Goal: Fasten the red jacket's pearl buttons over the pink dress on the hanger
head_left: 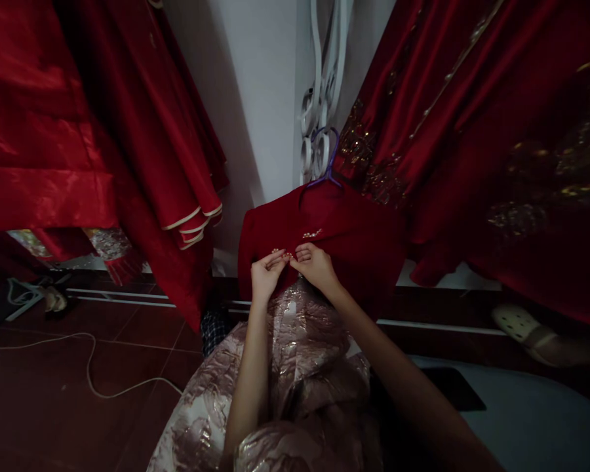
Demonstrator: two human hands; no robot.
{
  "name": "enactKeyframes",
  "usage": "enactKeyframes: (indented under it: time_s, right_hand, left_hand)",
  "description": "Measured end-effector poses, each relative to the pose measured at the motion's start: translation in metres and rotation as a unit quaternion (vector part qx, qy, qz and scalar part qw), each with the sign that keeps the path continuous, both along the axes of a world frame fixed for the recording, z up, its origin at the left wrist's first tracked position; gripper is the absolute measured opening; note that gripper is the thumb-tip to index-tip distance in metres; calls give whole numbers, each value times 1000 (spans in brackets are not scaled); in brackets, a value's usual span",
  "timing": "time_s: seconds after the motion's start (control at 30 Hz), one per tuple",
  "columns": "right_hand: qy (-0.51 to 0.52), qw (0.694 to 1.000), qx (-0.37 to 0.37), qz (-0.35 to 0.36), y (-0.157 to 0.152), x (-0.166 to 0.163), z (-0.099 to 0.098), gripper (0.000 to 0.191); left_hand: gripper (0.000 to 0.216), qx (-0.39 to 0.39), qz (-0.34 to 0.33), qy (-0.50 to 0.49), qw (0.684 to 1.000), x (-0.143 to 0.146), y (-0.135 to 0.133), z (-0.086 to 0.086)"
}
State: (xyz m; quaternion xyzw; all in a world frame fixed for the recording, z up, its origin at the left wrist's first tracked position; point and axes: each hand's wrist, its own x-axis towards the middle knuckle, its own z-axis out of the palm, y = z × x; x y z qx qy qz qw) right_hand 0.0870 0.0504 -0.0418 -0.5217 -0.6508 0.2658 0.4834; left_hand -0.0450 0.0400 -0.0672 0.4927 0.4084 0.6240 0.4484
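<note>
A dark red garment hangs in front of me on a purple hanger. Small pearl-like beads form a short trim piece on its front, just above my hands. My left hand pinches at a lower beaded trim with bent fingers. From the other side, my right hand closes thumb and fingers on the same trim, its fingertips nearly meeting the left ones. What lies exactly between the fingertips is too small to make out. Below them a shiny pinkish brocade skirt spreads downward.
Red satin garments hang at the left, and sequined red ones at the right. Behind the hanger stands a scrolled white metal rack. A white cable crosses the tiled floor. A dark flat object lies on a pale surface; a clog-shod foot shows nearby.
</note>
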Motion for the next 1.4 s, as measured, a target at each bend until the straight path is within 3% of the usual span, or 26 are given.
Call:
enactKeyframes:
  time_s: [0.13,0.4,0.7,0.83,1.0,1.13,1.27,1.4]
  right_hand:
    - [-11,1000,20,-14,-5,-4,2,24]
    - [23,998,51,-16,-7,-6,-7,25]
    - [15,996,77,-45,-2,-13,-10,24]
    - [12,999,25,35,-5,5,-4,23]
    - [-22,979,-104,175,-30,58,-3,25]
    - [-149,963,-127,188,-48,77,-8,26]
    - [-191,946,-127,227,-58,67,-13,38]
    - [-224,945,-166,172,-68,57,-12,58]
  left_hand:
    - [30,7,38,12,999,3,3,-5]
    - [23,24,31,-6,999,0,6,-11]
    - [18,71,57,100,991,-5,4,-11]
    - [19,69,40,95,992,-12,5,-10]
    - [14,42,19,149,988,-30,6,-18]
    - [22,5,2,193,981,-39,8,-30]
    - [27,-48,-1,185,982,-45,6,-36]
    - [25,-114,-44,193,973,-46,1,-38]
